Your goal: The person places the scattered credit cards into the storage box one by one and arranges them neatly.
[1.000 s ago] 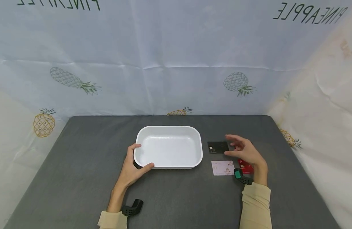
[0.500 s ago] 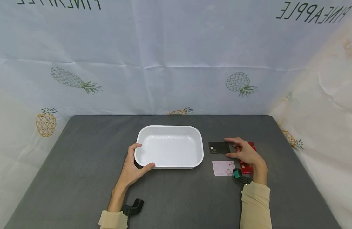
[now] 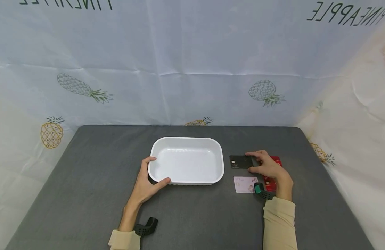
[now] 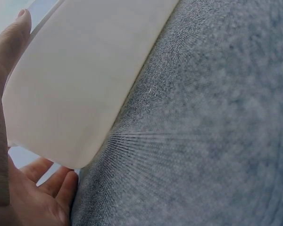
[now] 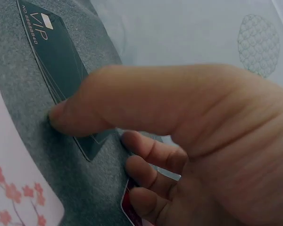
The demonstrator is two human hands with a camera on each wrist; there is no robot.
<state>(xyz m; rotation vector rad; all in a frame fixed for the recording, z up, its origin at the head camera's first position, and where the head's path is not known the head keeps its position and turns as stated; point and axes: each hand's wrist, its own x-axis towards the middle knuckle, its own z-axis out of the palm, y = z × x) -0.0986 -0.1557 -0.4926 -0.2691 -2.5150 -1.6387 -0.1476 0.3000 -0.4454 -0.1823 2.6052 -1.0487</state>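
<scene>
White tray is set on the grey table with its hollow facing up. Its near left corner is grasped by the left hand, perhaps so that sliding is prevented. To the right of the tray, the black card lies flat and is pinched at its two long edges by the right hand, probably because only thin edges are offered for gripping. Nearer to the person, a pink card is laid; beside it, red cards are partly hidden, their number uncertain.
</scene>
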